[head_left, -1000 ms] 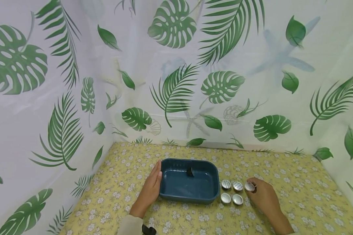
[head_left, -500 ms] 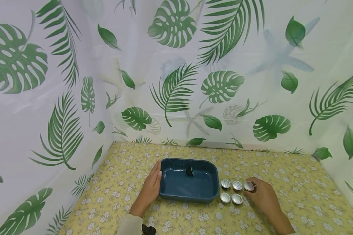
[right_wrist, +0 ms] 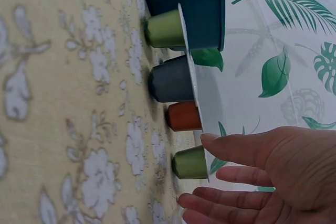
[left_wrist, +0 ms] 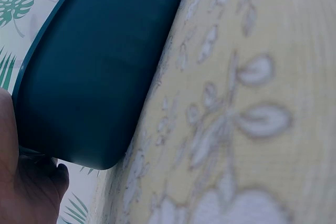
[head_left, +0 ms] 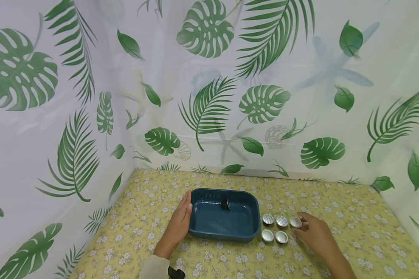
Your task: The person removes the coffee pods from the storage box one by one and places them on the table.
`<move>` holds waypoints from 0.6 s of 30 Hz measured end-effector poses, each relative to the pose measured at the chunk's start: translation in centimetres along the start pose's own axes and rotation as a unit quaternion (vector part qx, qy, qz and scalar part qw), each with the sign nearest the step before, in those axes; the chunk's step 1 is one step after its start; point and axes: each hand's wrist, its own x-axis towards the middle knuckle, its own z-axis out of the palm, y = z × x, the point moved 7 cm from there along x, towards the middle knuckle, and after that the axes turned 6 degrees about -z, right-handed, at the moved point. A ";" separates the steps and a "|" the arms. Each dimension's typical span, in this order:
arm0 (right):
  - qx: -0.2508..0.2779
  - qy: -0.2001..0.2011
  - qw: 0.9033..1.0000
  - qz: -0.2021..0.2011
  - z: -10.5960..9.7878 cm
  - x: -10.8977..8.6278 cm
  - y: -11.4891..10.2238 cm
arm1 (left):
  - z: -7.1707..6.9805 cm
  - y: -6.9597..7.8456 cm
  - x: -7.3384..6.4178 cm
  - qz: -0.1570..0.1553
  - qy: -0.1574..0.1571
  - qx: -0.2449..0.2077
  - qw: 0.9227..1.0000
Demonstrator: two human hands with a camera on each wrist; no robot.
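A dark blue rectangular basin (head_left: 224,235) sits on the table, and a black coffee capsule (head_left: 225,204) lies on its side inside. My left hand (head_left: 178,221) rests along the basin's left wall with fingers straight. Right of the basin, several coffee capsules stand lid up in two rows, their foil lids silver. My right hand (head_left: 315,234) is beside the rightmost back capsule (head_left: 295,222), thumb and fingers spread. In the right wrist view the thumb tip is at the lid edge of a green capsule (right_wrist: 190,162); whether it touches is unclear.
Nearer the basin in the right wrist view are an orange capsule (right_wrist: 185,116), a grey one (right_wrist: 173,80) and another green one (right_wrist: 165,29). A yellow floral cloth (head_left: 230,259) covers the table. Leaf-printed white sheets (head_left: 209,162) enclose the back and sides.
My right hand has loosened its fingers from the rightmost back capsule and drawn slightly right. That capsule stays in the row. The left hand and basin have not moved.
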 end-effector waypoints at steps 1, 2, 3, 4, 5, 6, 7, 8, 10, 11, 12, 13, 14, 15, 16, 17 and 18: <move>-0.003 -0.004 1.000 0.002 -0.1 0.0 0.0 | 0.0 0.0 0.0 0.001 0.000 0.001 1.000; -0.004 -0.007 1.000 0.005 -0.2 -0.1 0.0 | 0.0 0.1 0.0 0.002 0.000 0.001 1.000; -0.007 -0.010 1.000 0.008 -0.3 -0.2 0.0 | 0.0 0.1 0.0 0.002 0.000 0.001 1.000; -0.008 -0.013 1.000 0.010 -0.4 -0.2 -0.1 | 0.0 0.1 0.0 0.002 0.000 0.001 1.000; -0.009 -0.017 1.000 0.012 -0.6 -0.3 -0.1 | 0.0 0.1 0.0 0.003 0.000 0.000 1.000; -0.010 -0.020 1.000 0.014 -0.7 -0.4 -0.2 | 0.0 0.1 -0.1 0.003 -0.001 0.000 1.000; -0.011 -0.023 1.000 0.016 -0.8 -0.4 -0.3 | 0.0 0.1 -0.1 0.004 -0.002 -0.001 1.000; -0.013 -0.025 0.999 0.017 -0.9 -0.4 -0.4 | 0.0 0.1 -0.1 0.005 -0.002 -0.002 1.000; -0.018 -0.028 0.999 0.019 -1.2 -0.4 -0.6 | -0.1 0.2 -0.2 0.005 -0.002 -0.004 1.000; -0.020 -0.028 0.999 0.019 -1.4 -0.5 -0.8 | -0.1 0.2 -0.2 0.005 -0.002 -0.005 1.000; -0.023 -0.026 0.999 0.018 -1.5 -0.5 -0.9 | -0.1 0.2 -0.2 0.005 -0.003 -0.006 1.000; -0.025 -0.023 0.999 0.016 -1.6 -0.5 -1.1 | -0.1 0.3 -0.2 0.006 -0.003 -0.006 1.000; -0.025 -0.020 0.999 0.014 -1.6 -0.6 -1.3 | -0.1 0.2 -0.2 0.005 -0.003 -0.004 1.000; -0.026 -0.016 0.999 0.009 -1.7 -0.6 -1.4 | -0.1 0.2 -0.1 0.005 -0.003 -0.004 1.000; -0.027 -0.011 1.000 0.004 -1.7 -0.8 -1.6 | -0.1 0.2 -0.1 0.005 -0.003 -0.002 1.000; -0.028 -0.005 1.000 -0.001 -1.7 -0.9 -1.8 | 0.0 0.2 -0.1 0.004 -0.003 -0.001 1.000; -0.029 0.004 1.000 -0.008 -1.7 -1.0 -2.1 | 0.0 0.2 -0.1 0.004 -0.003 0.000 1.000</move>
